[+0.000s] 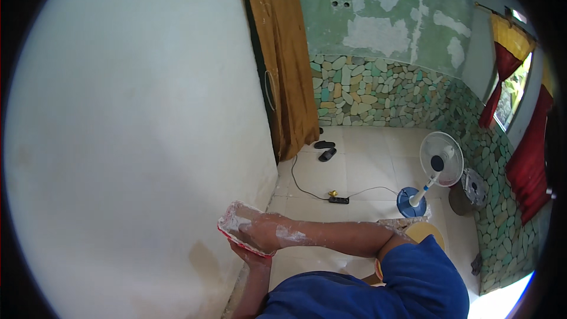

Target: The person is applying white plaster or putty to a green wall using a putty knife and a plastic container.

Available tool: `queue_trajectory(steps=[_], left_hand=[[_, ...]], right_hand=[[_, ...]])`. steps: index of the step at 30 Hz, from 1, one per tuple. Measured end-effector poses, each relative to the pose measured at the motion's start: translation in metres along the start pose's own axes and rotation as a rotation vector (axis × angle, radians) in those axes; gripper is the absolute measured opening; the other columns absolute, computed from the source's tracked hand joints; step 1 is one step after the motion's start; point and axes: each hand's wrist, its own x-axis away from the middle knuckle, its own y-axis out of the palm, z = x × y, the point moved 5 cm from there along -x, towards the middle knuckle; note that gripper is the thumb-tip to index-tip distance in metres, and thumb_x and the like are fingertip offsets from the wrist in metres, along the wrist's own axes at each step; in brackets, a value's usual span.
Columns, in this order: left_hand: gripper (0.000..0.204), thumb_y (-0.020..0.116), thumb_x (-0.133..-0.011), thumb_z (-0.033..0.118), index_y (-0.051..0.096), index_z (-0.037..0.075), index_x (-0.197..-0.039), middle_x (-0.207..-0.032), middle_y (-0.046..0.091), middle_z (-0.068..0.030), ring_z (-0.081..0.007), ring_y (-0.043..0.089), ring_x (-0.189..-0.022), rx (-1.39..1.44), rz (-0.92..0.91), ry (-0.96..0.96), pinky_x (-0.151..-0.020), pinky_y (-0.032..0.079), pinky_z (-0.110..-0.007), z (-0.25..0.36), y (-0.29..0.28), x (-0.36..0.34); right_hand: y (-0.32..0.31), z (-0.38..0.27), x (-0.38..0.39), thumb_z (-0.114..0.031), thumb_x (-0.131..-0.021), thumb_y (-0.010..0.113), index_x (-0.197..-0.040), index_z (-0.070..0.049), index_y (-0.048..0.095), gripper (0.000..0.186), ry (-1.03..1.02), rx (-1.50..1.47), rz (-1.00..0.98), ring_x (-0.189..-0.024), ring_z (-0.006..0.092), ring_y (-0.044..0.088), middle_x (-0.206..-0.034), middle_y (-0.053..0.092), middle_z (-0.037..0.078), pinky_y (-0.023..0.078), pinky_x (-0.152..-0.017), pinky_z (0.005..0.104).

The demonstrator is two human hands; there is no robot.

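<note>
The person's left grip (253,255) is closed round the lower edge of a red-edged tray (227,233), which is held tilted just beside the pale wall (130,112). White paste (237,222) coats the tray's inner face and parts of its rim. The right grip (263,231) lies over that tray, its forearm reaching across from the right out of a blue sleeve (422,272); whether its fingers pinch anything I cannot tell, as they are hidden from this angle. A white smear covers the skin near the right wrist. Well apart from both, on the tiled floor (369,168), are a fan (442,159) with a blue base, a black power strip (339,200) with its cables, and dark sandals (327,155). A brown curtain (289,59) hangs at the wall's far end. Beyond it, a patchy green wall (331,32) rises above stone cladding (372,91)
</note>
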Motion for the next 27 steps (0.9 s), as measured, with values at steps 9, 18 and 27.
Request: queue_trajectory(steps=[9,18,27], left_hand=[[0.062,0.043,-0.090,0.060,0.042,0.022,-0.139,-0.137,0.049,-0.0028,-0.0263,0.049,-0.124,0.277,-0.300,-0.403,-0.101,0.043,-0.046,0.007,-0.011,-0.019],[0.076,0.054,-0.084,0.064,0.038,0.018,-0.142,-0.137,0.048,-0.0140,-0.0396,0.050,-0.122,0.040,-0.163,-0.474,-0.098,0.043,-0.057,-0.010,-0.070,-0.089],[0.082,0.062,-0.081,0.059,0.039,0.004,-0.137,-0.125,0.054,-0.0136,-0.0316,0.057,-0.109,-0.091,-0.078,-0.609,-0.095,0.046,-0.047,-0.085,-0.045,-0.165]], right_hand=[[-0.003,0.014,0.011,-0.030,-0.094,0.054,-0.122,-0.009,0.057,0.035,0.159,-0.327,0.271,-0.088,0.0346,0.065,-0.092,0.065,0.018,0.051,-0.075,0.0439],[0.084,0.196,0.116,-0.023,-0.096,0.055,-0.119,-0.008,0.060,0.027,0.625,-1.060,0.880,-0.066,0.0065,0.055,-0.075,0.061,0.002,0.046,-0.055,0.0233],[0.546,0.400,0.376,-0.033,-0.090,0.058,-0.093,-0.007,0.057,0.026,1.810,-1.508,0.617,-0.052,0.0233,0.057,-0.072,0.060,0.010,0.050,-0.045,0.0410]])
